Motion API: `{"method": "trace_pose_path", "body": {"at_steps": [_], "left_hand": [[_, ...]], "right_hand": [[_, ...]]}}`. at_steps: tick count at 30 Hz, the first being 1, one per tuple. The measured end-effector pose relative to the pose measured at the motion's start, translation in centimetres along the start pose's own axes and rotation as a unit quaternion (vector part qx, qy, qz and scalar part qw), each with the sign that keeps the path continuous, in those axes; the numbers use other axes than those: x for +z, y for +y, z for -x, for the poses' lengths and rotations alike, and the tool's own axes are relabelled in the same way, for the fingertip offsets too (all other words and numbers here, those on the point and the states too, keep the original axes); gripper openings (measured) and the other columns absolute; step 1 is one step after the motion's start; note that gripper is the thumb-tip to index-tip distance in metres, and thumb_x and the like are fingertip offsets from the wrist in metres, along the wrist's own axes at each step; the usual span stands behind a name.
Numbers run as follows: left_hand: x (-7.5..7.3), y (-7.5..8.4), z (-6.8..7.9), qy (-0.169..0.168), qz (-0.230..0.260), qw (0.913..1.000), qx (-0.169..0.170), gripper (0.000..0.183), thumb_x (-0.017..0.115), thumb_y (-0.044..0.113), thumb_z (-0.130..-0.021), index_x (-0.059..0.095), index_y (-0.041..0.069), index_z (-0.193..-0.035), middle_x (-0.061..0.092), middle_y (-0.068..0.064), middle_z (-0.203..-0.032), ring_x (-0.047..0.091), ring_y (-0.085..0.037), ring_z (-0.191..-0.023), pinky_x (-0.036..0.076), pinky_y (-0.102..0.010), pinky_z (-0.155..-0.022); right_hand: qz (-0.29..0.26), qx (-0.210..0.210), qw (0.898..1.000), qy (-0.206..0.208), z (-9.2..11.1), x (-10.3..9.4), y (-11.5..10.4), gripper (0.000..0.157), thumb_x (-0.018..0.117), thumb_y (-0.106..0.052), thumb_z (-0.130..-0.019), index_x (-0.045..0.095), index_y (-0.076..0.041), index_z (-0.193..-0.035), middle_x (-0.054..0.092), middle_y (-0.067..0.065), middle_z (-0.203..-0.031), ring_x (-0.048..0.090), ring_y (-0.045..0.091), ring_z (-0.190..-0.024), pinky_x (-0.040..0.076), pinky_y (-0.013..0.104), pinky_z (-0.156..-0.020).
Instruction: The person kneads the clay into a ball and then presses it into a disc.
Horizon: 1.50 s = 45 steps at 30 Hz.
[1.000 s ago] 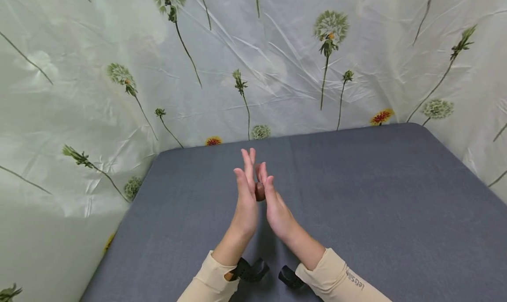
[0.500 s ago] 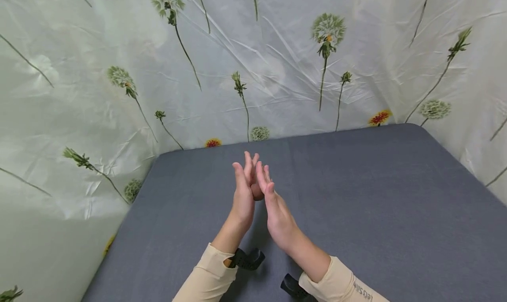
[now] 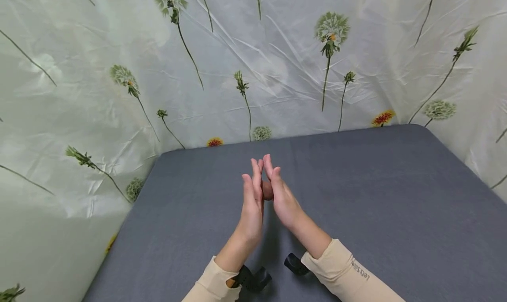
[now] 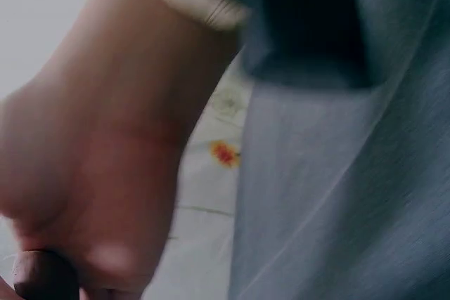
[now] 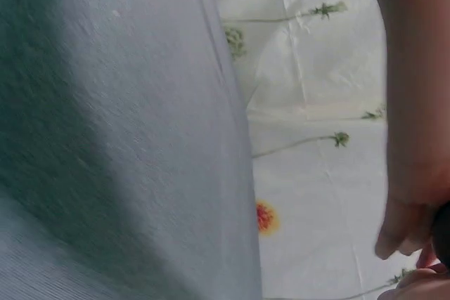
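Observation:
A small brown ball (image 3: pixel 267 191), smooth like modelling clay, sits between the two palms near the base of the fingers. The left hand (image 3: pixel 252 209) presses it from one side with fingers straight and pointing away from the body. From the other side the right hand (image 3: pixel 288 207) lies against it, its fingers also straight, the fingertips of both hands close together. Both hands are raised above the grey surface. Low in the left wrist view the dark ball (image 4: pixel 48 275) shows beside a palm. At the right wrist view's edge only a dark sliver of the ball (image 5: pixel 441 237) appears.
A grey cloth-covered table (image 3: pixel 356 196) spreads under the hands. Behind it and at both sides hangs a pale curtain (image 3: pixel 293 64) printed with dandelions. Black wrist cameras sit under the left cuff (image 3: pixel 253 279) and the right cuff (image 3: pixel 296 264).
The palms slide against each other with the ball between them. Since half a second ago the right hand has moved forward and the left back; hands and ball sit slightly further right.

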<state>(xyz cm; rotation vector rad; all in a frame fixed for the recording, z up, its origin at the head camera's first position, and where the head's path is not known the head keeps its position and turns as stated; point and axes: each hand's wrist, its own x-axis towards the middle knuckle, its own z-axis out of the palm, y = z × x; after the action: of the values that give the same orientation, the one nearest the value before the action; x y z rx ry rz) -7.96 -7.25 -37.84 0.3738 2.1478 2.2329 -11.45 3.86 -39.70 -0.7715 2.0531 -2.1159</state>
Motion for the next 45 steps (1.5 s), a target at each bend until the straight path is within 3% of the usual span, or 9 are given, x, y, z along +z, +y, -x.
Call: {"method": "trace_pose_path", "body": {"at_steps": [12, 19, 26, 30, 32, 35, 39, 42, 45], "left_hand": [[-2.0, -0.6, -2.7, 0.049, -0.007, 0.9987, -0.014, 0.088, -0.002, 0.084, -0.100, -0.012, 0.034, -0.172, 0.006, 0.007, -0.183, 0.007, -0.030, -0.170, 0.014, -0.064, -0.133], [-0.8, -2.1, 0.0, -0.019, -0.052, 0.9985, 0.005, 0.079, -0.006, 0.071, -0.107, -0.015, 0.026, -0.171, -0.012, 0.007, -0.181, -0.014, -0.023, -0.169, -0.006, -0.065, -0.133], [0.4, -1.0, 2.1, -0.033, -0.051, 0.9981, 0.011, 0.080, -0.010, 0.068, -0.107, -0.020, 0.020, -0.170, -0.009, 0.002, -0.182, -0.019, -0.024, -0.168, -0.006, -0.066, -0.132], [0.7, 0.9, 0.7, 0.025, -0.042, 0.9986, 0.019, 0.086, -0.006, 0.078, -0.103, -0.014, 0.028, -0.172, -0.006, 0.008, -0.182, -0.008, -0.021, -0.169, -0.003, -0.065, -0.133], [0.7, 1.9, -0.4, 0.048, -0.047, 0.9974, 0.025, 0.088, -0.004, 0.083, -0.100, -0.014, 0.033, -0.171, -0.001, 0.012, -0.182, 0.006, -0.021, -0.169, 0.013, -0.060, -0.133], [0.2, 2.5, -1.8, 0.066, -0.059, 0.9959, 0.015, 0.093, -0.001, 0.090, -0.095, -0.013, 0.037, -0.171, 0.006, 0.016, -0.181, 0.061, -0.029, -0.120, 0.053, -0.041, -0.094], [-0.6, 1.5, -2.9, 0.071, -0.065, 0.9951, -0.024, 0.091, 0.002, 0.087, -0.098, -0.011, 0.036, -0.172, 0.012, 0.012, -0.181, 0.066, -0.035, -0.112, 0.055, -0.042, -0.092], [-0.7, 0.2, -2.8, 0.052, -0.055, 0.9963, -0.039, 0.083, 0.002, 0.077, -0.106, -0.009, 0.030, -0.173, 0.011, 0.004, -0.182, 0.023, -0.031, -0.166, 0.026, -0.063, -0.129], [-0.1, -0.9, -2.0, 0.025, -0.040, 0.9981, -0.039, 0.078, 0.001, 0.071, -0.109, -0.006, 0.027, -0.173, 0.001, 0.003, -0.183, 0.004, -0.025, -0.170, 0.005, -0.065, -0.134]], "right_hand": [[0.022, -0.046, 0.998, -0.032, 3.3, 2.0, -0.8, 0.066, 0.002, -0.045, -0.118, 0.003, -0.009, -0.172, -0.006, -0.001, -0.182, -0.012, 0.024, -0.169, -0.004, 0.064, -0.133], [0.057, -0.080, 0.995, 0.001, 1.6, 0.8, -1.9, 0.067, 0.005, -0.045, -0.118, 0.009, -0.006, -0.172, 0.005, 0.003, -0.182, -0.006, 0.023, -0.170, -0.004, 0.059, -0.135], [0.023, -0.012, 1.000, 0.005, 0.4, 0.0, -0.6, 0.067, 0.004, -0.047, -0.118, 0.001, -0.009, -0.173, 0.002, 0.002, -0.182, 0.009, 0.024, -0.168, 0.010, 0.059, -0.134], [-0.002, 0.014, 1.000, -0.011, 1.2, 0.6, -0.3, 0.066, 0.002, -0.046, -0.117, -0.004, -0.010, -0.172, 0.001, 0.004, -0.183, 0.001, 0.024, -0.169, 0.003, 0.061, -0.135], [-0.007, 0.015, 1.000, -0.010, 1.9, 0.9, -0.6, 0.065, 0.001, -0.044, -0.118, -0.004, -0.009, -0.172, 0.002, 0.005, -0.183, -0.003, 0.026, -0.170, -0.001, 0.063, -0.134], [-0.017, 0.020, 1.000, -0.016, 3.1, 1.3, -1.1, 0.064, 0.001, -0.044, -0.118, -0.006, -0.011, -0.172, -0.001, 0.003, -0.183, -0.007, 0.027, -0.169, -0.002, 0.066, -0.133], [-0.014, 0.024, 0.999, -0.028, 4.3, 1.6, -1.7, 0.062, 0.003, -0.043, -0.118, -0.005, -0.015, -0.173, -0.006, -0.003, -0.182, -0.008, 0.024, -0.169, -0.002, 0.066, -0.133], [0.007, 0.006, 1.000, -0.017, 4.6, 1.4, -2.2, 0.060, 0.004, -0.040, -0.119, -0.002, -0.013, -0.173, -0.005, -0.003, -0.182, -0.010, 0.023, -0.169, -0.002, 0.064, -0.133], [0.035, -0.028, 0.999, -0.001, 4.1, 0.9, -2.7, 0.060, 0.006, -0.037, -0.120, 0.002, -0.010, -0.173, -0.003, 0.000, -0.182, -0.012, 0.023, -0.169, -0.005, 0.063, -0.133]]}}
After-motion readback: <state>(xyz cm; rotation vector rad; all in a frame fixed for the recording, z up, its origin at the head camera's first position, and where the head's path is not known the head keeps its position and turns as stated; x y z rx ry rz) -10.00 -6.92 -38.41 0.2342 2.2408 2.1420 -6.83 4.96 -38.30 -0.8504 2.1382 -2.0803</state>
